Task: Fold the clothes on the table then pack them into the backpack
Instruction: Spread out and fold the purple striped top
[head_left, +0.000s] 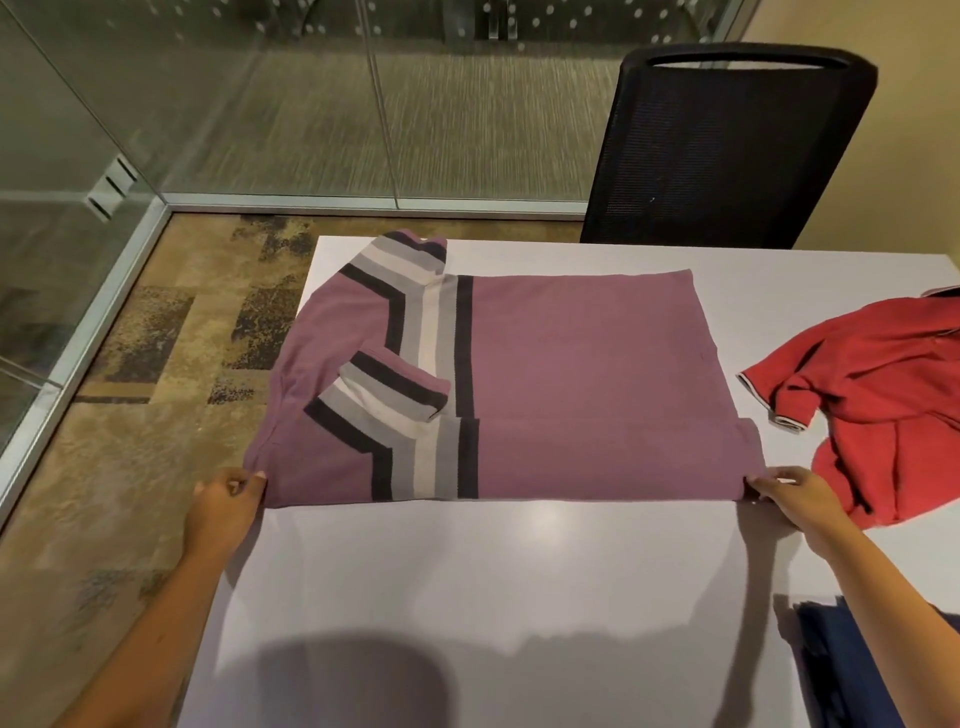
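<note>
Pinching the near corners of my mauve striped knit shirt (545, 374) with left hand (228, 499) and right hand (784, 493); it's flat on the white table (493, 597), crumpled red polo (883, 400) just beside.

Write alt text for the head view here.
Both hands, left and right, pinch the near corners of a partly folded purple shirt on a white table. A crumpled red shirt lies to its right, and a black chair stands behind.

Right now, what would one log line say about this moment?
step: folding purple shirt | left hand: pinches near-left corner | right hand: pinches near-right corner | red shirt: unfolded, right | backpack: not seen
</note>
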